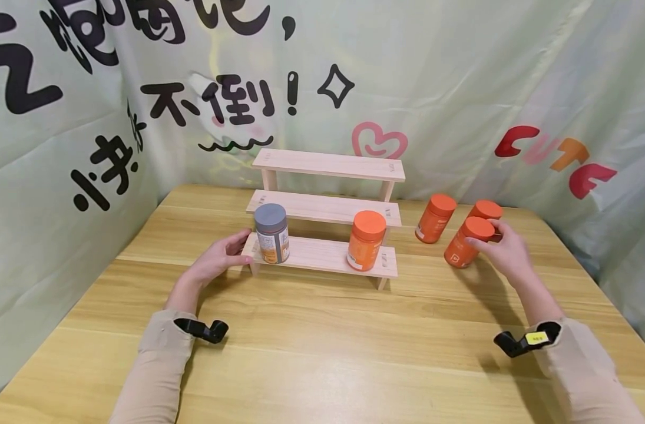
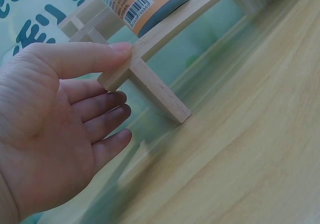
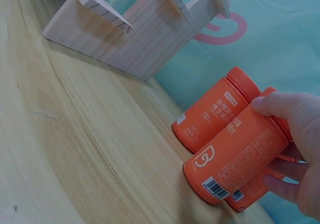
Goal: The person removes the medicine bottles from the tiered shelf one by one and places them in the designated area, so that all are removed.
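A three-tier wooden stand (image 1: 317, 253) is on the table. My left hand (image 1: 216, 259) pinches the left end of its lowest step, with the thumb on top and the index finger below in the left wrist view. Near that thumb stands a grey-lidded bottle (image 1: 271, 227), upright on the step. An orange bottle (image 1: 366, 238) sits at the step's right end. On the right, my right hand (image 1: 508, 250) grips another orange bottle (image 3: 235, 154) near its lid, thumb on the near side. Two more orange bottles, one (image 1: 435, 221) to the left and one (image 1: 485, 209) partly hidden behind, stand close by.
The stand's middle step (image 1: 322, 207) and top step (image 1: 327, 164) rise behind the lowest one. A printed cloth (image 1: 439, 88) hangs around the back and sides of the wooden table (image 1: 311, 353). Black wrist cameras are strapped to both sleeves.
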Available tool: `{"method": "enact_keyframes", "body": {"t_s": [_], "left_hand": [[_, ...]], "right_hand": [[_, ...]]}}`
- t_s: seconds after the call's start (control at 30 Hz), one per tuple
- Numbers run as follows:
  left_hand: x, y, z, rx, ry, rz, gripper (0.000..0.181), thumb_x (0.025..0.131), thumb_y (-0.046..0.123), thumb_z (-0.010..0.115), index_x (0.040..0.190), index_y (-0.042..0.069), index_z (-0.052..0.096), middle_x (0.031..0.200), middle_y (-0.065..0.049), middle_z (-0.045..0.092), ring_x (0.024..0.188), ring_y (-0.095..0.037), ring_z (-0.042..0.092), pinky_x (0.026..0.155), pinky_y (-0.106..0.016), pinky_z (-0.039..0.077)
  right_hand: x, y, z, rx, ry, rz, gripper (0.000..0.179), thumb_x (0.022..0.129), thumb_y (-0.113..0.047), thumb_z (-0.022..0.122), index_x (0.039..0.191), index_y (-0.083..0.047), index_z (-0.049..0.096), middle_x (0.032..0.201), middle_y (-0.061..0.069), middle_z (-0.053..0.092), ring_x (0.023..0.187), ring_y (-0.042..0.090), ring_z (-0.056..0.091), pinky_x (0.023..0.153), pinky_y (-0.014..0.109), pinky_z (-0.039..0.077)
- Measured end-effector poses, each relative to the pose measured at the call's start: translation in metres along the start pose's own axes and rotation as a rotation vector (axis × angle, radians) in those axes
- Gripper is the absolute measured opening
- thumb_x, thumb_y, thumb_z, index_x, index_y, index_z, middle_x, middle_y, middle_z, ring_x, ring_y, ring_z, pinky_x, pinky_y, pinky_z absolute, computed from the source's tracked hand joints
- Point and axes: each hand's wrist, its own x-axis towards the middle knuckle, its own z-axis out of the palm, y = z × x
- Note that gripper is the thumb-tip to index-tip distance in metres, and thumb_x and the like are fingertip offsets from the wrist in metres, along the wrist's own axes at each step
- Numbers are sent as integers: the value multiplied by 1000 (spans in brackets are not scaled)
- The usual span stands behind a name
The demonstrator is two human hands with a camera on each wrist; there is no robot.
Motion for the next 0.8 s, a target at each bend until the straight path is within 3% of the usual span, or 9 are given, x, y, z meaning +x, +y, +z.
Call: {"method": "enact_keyframes", "body": {"t_s": [0.27, 0.5, 0.8], "left_hand": [[1, -2, 0, -1, -1, 5, 75, 87, 7, 62, 144, -9, 16, 150, -25, 13, 136, -40, 18, 110, -50, 16], [1, -3, -1, -9, -1, 0, 76, 87, 10, 63, 145, -7, 16, 151, -23, 14, 136, -38, 18, 110, -48, 16], [1, -4, -1, -4, -5, 7, 75, 87, 9, 62, 144, -8, 16, 150, -25, 15, 136, -40, 19, 110, -49, 17]], "right_hand": [[-1, 1, -1, 12, -8, -16, 70, 89, -33, 59, 137, 9, 31, 129, 32, 42, 115, 44, 41, 89, 53, 38], [-2, -3, -6, 37, -3, 0, 75, 89, -37, 58, 141, 7, 26, 132, 29, 39, 117, 41, 39, 76, 23, 37], [1, -9, -13, 48, 27, -4, 71, 90, -37, 58, 140, 5, 31, 129, 24, 42, 111, 33, 41, 69, 8, 37]]}}
